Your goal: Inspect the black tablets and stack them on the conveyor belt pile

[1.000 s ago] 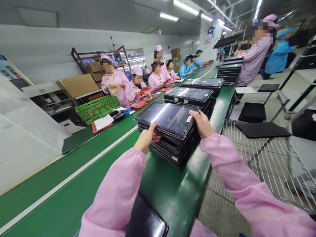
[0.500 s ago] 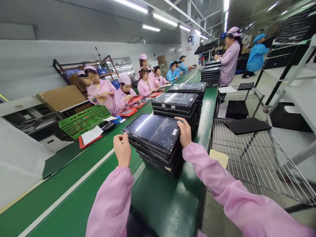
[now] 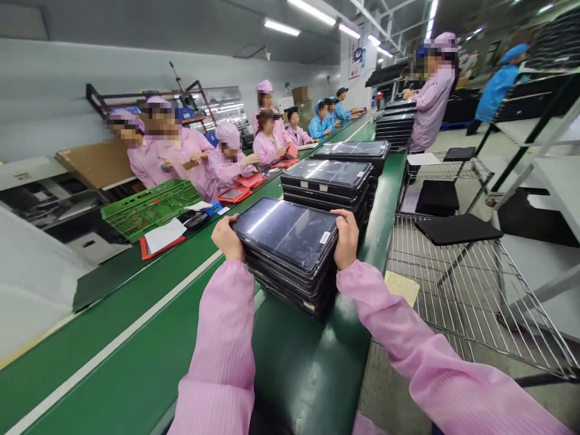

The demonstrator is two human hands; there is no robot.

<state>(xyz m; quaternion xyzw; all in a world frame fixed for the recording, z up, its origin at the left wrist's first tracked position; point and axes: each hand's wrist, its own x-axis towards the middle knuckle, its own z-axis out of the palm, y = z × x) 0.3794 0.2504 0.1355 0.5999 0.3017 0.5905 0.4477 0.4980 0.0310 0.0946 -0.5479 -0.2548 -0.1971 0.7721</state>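
Closest of all, pink ribbed sleeves (image 3: 222, 344) with gathered cuffs, reaching in from both sides above a green conveyor surface (image 3: 308, 380). At their ends, the left hand (image 3: 228, 238) and the right hand (image 3: 347, 238), both clenched on opposite edges of a stack of dark tablets (image 3: 290, 257), fingers curled around its sides. The stack squarely between the hands, over the near stretch of the surface and tipped slightly toward the camera; its underside hidden, so no telling whether lifted or resting. On the top unit, a glossy screen with a small white label (image 3: 325, 237) near one corner.

A stiff, probably weighty block, by the look of it, with slick faces liable to slide against one another and glass easily scratched or cracked. Safest hold: low on the two long sides, with fingers under the bottom unit and off the screen.

Just beyond, more stacks of tablets (image 3: 326, 179) in a line along the belt. To the right, a wire rack (image 3: 457, 296) bearing a black pad (image 3: 458, 229), with a beige perforated sheet (image 3: 402, 287) below. To the left, a green plastic crate (image 3: 151, 208), papers on a red folder (image 3: 163, 235) and red tablet trays (image 3: 233, 194). Farther off, seated co-workers (image 3: 181, 154) in pink smocks and caps, and a standing co-worker (image 3: 432, 99) at the far stacks.
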